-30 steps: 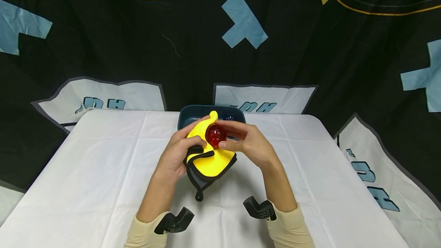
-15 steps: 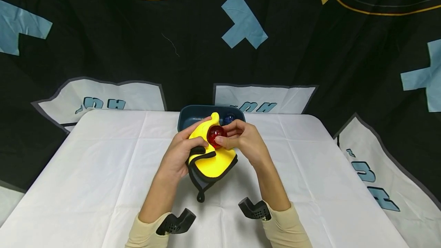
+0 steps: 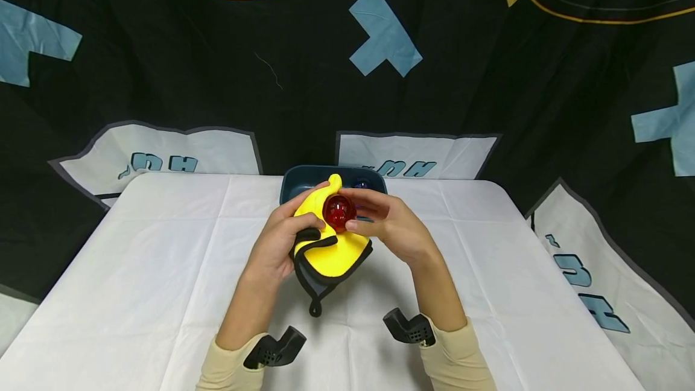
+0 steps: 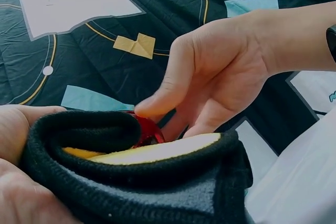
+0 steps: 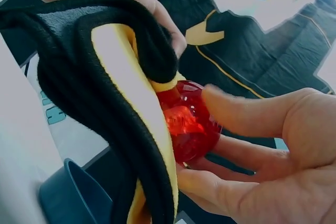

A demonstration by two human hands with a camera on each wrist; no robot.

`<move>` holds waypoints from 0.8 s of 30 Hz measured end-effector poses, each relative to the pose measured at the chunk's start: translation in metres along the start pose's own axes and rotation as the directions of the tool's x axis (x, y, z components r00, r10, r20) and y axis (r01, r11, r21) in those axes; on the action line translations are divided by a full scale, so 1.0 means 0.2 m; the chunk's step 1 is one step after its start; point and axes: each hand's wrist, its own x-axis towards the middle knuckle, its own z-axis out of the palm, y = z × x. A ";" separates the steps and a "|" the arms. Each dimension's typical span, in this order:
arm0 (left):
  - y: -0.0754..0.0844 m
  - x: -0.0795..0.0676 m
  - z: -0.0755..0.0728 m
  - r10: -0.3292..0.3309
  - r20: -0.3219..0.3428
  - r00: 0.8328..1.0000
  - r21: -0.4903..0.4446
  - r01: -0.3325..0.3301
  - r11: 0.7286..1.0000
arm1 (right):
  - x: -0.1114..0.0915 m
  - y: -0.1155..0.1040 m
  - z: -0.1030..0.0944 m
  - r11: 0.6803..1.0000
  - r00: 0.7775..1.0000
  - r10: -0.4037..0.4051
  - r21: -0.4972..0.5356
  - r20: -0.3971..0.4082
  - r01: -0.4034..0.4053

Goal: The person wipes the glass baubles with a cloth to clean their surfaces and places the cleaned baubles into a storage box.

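Note:
My left hand [image 3: 277,240] grips a yellow cloth [image 3: 336,258] with black edging and a grey back, bunched and folded above the table. Against its yellow face sits a clear red ball [image 3: 339,213]. From the other side my right hand [image 3: 402,228] pinches that ball between thumb and fingers. In the right wrist view the thumb is at the top of the ball [image 5: 194,129] and the fingers are under it. Cloth folds [image 4: 157,182] hide most of the ball in the left wrist view. Left fingers behind the cloth are mostly hidden.
Behind the hands a dark blue bin [image 3: 295,178] stands at the table's far edge, with a blue ball [image 3: 361,184] in it. A white cover lies over the table [image 3: 163,270]. A black printed backdrop [image 3: 217,77] hangs beyond.
Half a second ago the right thumb lay across the ball's front; now it is at the right edge, the hand having swung back right. Cloth and ball shifted slightly left.

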 end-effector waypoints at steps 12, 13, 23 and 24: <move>0.01 -0.01 0.02 0.001 0.009 1.000 -0.006 0.000 1.000 | 0.00 0.00 0.04 0.998 0.982 0.068 -0.005 -0.178 -0.070; 0.01 -0.01 0.02 -0.001 0.010 1.000 -0.008 0.001 1.000 | 0.01 0.00 0.04 0.997 0.979 0.077 -0.003 -0.189 -0.079; 0.01 -0.01 0.01 0.010 -0.013 1.000 0.008 -0.010 1.000 | 0.01 -0.01 0.06 0.997 0.989 0.062 -0.041 -0.136 -0.068; 0.01 -0.01 0.01 0.012 -0.016 1.000 0.009 -0.012 1.000 | 0.01 -0.01 0.06 0.998 0.991 0.052 -0.041 -0.120 -0.057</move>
